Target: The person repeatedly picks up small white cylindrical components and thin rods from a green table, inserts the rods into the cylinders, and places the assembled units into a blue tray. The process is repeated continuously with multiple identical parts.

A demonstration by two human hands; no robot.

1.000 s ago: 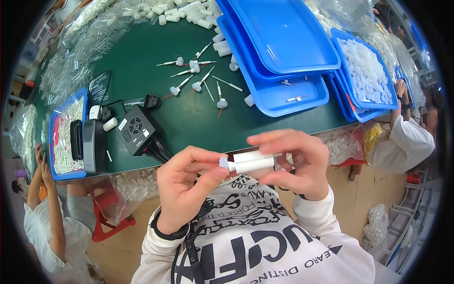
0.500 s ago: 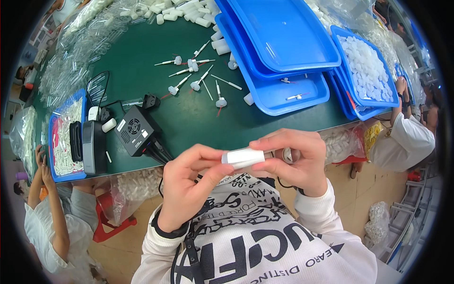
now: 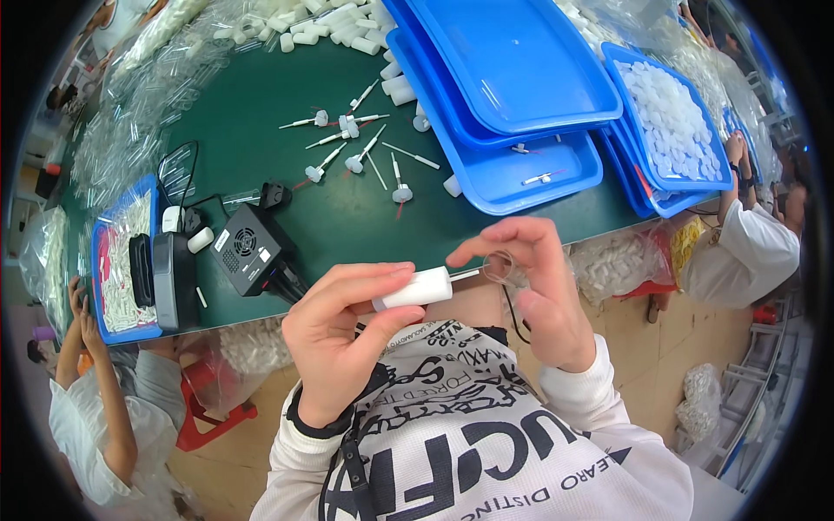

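Held between the thumb and fingers of my left hand (image 3: 334,326) is a white cylinder (image 3: 419,289), roughly level above my lap. A thin white stick (image 3: 466,274) sticks out of its right end. My right hand (image 3: 546,300) is just to the right, index finger and thumb spread apart and off the cylinder. Between them shows the round rim of a clear tube (image 3: 499,267), apparently kept in the hand by the other fingers, whose grip is mostly hidden. Ahead on the green table (image 3: 347,221) lie several thin white sticks with pale round caps (image 3: 354,163) and red wires.
Stacked blue trays (image 3: 521,69) stand ahead to the right, beside a tray of translucent caps (image 3: 669,122). A black box with a fan (image 3: 252,247) and a tray of small white parts (image 3: 124,260) are at left. Clear tubes (image 3: 122,139) lie far left. Other people sit on both sides.
My right thumb and index finger have come off the white cylinder and opened, exposing the thin stick at its end. My left hand has shifted slightly left with the cylinder.
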